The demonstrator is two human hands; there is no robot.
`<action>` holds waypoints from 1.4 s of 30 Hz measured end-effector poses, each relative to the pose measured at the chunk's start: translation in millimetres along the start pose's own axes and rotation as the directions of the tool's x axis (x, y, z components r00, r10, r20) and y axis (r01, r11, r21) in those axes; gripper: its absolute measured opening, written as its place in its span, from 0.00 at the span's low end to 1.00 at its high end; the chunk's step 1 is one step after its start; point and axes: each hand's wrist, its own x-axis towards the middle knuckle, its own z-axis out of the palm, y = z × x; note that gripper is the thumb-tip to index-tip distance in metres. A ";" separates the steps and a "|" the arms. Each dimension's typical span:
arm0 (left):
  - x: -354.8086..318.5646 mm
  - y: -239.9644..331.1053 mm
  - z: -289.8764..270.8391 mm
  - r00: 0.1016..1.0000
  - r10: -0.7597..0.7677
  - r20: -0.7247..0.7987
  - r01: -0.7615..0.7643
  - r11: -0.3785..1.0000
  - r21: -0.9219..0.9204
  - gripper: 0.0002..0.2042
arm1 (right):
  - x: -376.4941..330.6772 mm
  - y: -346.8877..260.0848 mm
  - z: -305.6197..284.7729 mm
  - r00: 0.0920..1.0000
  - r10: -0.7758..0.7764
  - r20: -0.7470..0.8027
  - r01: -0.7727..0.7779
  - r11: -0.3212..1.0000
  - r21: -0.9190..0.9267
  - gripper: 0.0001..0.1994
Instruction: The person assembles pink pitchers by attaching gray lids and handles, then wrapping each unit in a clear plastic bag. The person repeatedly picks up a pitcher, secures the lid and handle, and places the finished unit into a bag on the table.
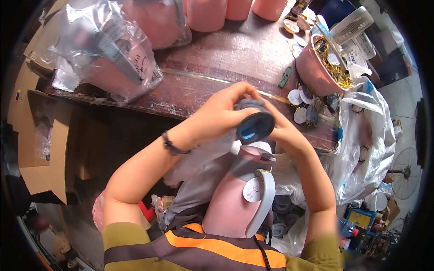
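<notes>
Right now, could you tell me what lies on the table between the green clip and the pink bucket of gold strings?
In the head view, only bare dark wood table shows between the green clip and the pink bucket.

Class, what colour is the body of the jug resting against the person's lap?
Pink, with a pale grey handle; the jug shows in the head view.

Glossy pink plastic jug (235,198), matt grey lid (255,124), worn wooden table (226,54), crinkled clear plastic bags (99,49)
</notes>
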 end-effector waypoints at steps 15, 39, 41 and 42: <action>-20.6 32.2 -31.9 0.892 -0.146 -0.428 0.008 0.951 -0.309 0.11 | -101.4 -103.1 108.7 0.759 -0.283 0.586 0.196 0.958 0.209 0.16; -145.7 170.8 47.4 0.997 0.028 0.078 -0.051 0.947 0.317 0.08 | -41.3 -72.6 46.1 0.986 0.164 -0.029 -0.157 0.973 0.167 0.11; -147.3 145.6 64.7 0.894 -0.323 0.311 0.211 0.915 0.343 0.10 | -34.7 -62.3 46.0 0.995 0.077 -0.055 -0.070 0.990 0.126 0.10; -139.5 131.2 70.6 0.868 -0.404 0.290 0.289 0.884 0.369 0.10 | -34.2 -60.6 52.1 0.995 0.022 -0.097 -0.011 0.994 0.111 0.10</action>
